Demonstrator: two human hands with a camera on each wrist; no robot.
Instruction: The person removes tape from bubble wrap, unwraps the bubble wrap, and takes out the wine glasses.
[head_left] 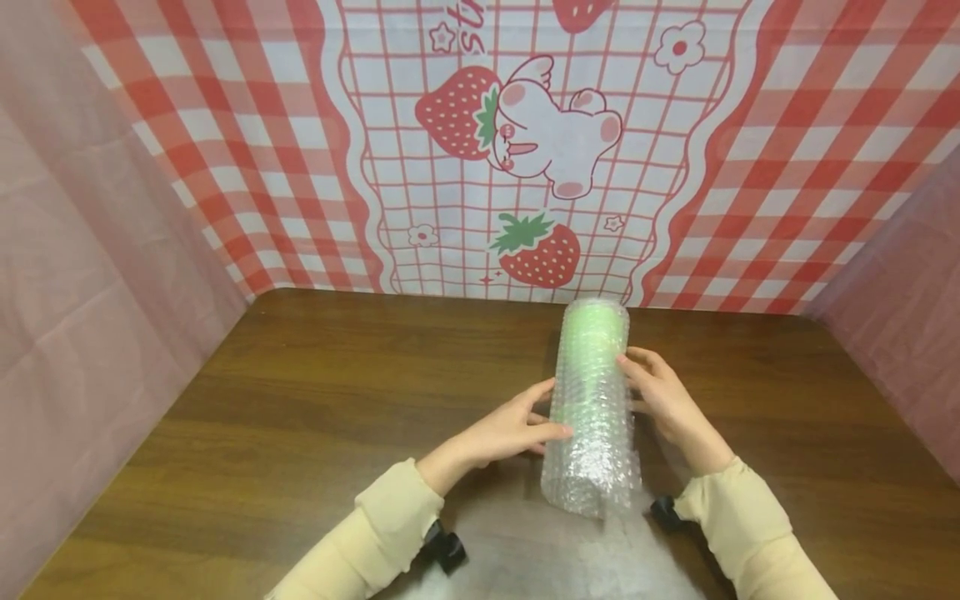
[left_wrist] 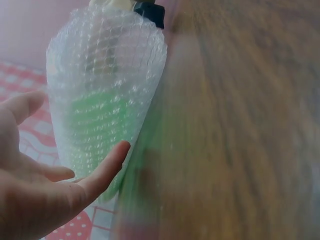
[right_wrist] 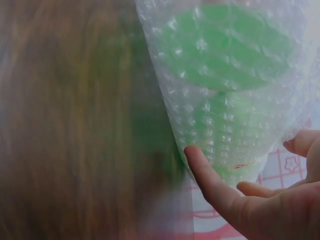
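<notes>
A roll of clear bubble wrap [head_left: 596,458] lies on the table with a light green object [head_left: 595,325] inside its far part. The wrap's near end is loose and reaches past the green object. My left hand [head_left: 513,429] is at the roll's left side, thumb and fingers spread and touching the wrap. At the right side, farther up, my right hand [head_left: 666,400] touches it with extended fingers. In the right wrist view the green object [right_wrist: 227,47] shows a round, flat end and a narrower body; its exact kind is blurred by the wrap.
The brown wooden table [head_left: 300,400] extends on both sides. A red-and-white checked cloth [head_left: 262,125] with strawberries hangs behind its far edge. Pink curtains [head_left: 75,292] flank it. Dark wrist devices [head_left: 446,547] sit below the cream sleeves [head_left: 375,525].
</notes>
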